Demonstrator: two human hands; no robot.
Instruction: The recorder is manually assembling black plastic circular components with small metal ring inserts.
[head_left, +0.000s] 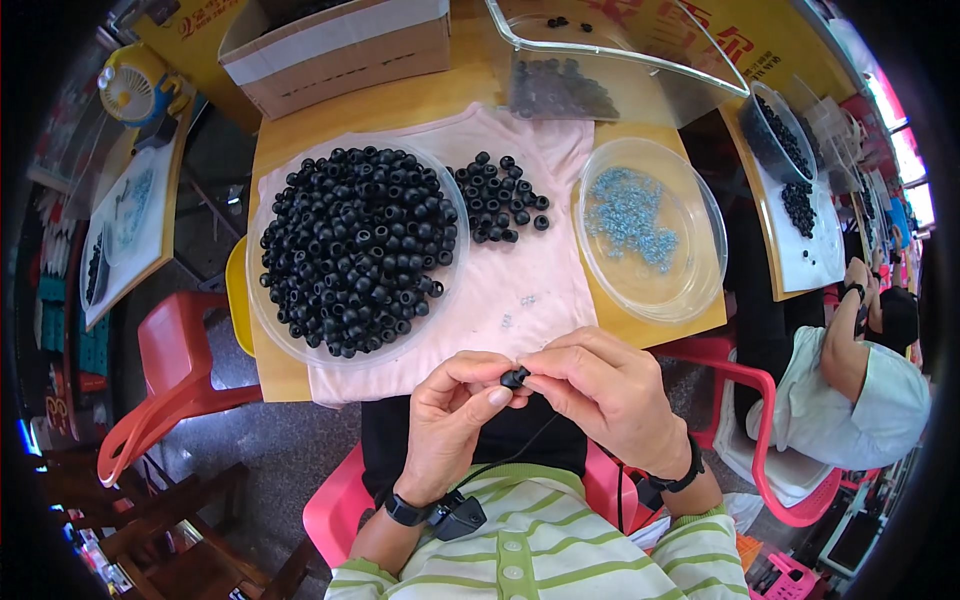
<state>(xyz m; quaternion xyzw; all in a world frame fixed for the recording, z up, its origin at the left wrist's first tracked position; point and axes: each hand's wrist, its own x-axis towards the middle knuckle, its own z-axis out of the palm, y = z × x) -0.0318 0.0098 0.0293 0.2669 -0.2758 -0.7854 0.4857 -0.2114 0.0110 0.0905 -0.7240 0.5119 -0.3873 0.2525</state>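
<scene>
In front of my chest, over the near edge of the table, both hands meet at the fingertips. My left hand point(452, 415) pinches a small black bead-like piece point(514, 378) with a hole in it. The thumb and fingers of my right hand point(610, 395) close on the same piece from the other side; anything else between them is too small to tell. Beyond my hands, a round clear tray point(462, 275) holds a big heap of such black pieces point(355, 245). More black pieces point(497, 200) lie loose on a pink cloth point(470, 330), with a few tiny clear bits point(508, 320).
A round clear tray point(690, 295) with small bluish clear pieces point(632, 217) is at the right. Behind stand a cardboard box point(340, 60) and a clear bin point(610, 60) with black pieces. A red chair point(172, 345) is at the left; another person point(850, 390) sits at the right.
</scene>
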